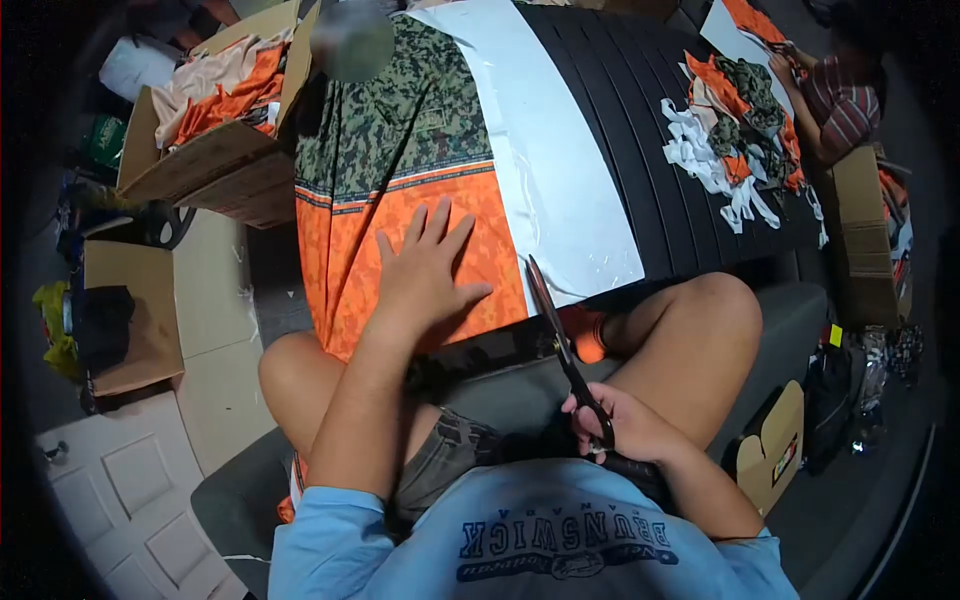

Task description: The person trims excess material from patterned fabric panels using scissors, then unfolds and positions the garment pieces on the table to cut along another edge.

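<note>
My left hand point(422, 265) lies flat, fingers spread, on the orange part of a printed fabric point(470, 265). That fabric has a green camouflage section farther up and a thin dark striped band between the two colours. Along its right side runs a white strip with a white sheet point(575, 190) beside it. In my right hand point(625, 425) I grip a pair of long dark scissors point(562, 345) by the handles. Their blades point up and away from me, the tips at the fabric's lower right corner. I cannot tell whether the tips touch the cloth.
Fabric scraps point(735, 130) in orange, green and white lie on the black slatted table point(600, 80). A cardboard box point(215, 165) full of cloth stands at the left, another box point(865, 210) at the right. Another person point(845, 100) sits at the upper right, near white-and-orange material.
</note>
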Motion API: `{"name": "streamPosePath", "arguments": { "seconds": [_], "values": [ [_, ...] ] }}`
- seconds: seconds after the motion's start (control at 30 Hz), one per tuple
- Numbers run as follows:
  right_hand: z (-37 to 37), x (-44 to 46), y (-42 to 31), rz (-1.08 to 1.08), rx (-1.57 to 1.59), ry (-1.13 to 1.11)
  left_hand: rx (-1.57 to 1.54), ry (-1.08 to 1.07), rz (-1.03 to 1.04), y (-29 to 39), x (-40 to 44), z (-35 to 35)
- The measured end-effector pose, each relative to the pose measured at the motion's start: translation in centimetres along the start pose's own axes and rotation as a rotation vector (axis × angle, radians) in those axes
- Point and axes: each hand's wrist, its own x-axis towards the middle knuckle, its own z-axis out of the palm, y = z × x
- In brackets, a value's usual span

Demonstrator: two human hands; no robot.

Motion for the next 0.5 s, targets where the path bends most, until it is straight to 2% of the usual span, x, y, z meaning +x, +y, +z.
{"name": "streamPosePath", "arguments": {
  "seconds": [0.27,0.5],
  "values": [
    [1.1,2.0,2.4,-0.060,-0.031,0.028,0.050,0.092,0.008,-0.5,-0.6,2.1],
    [2.8,4.9,1.9,-0.066,-0.104,0.149,0.066,0.097,-0.001,-0.2,-1.0,2.5]
  ]
}}
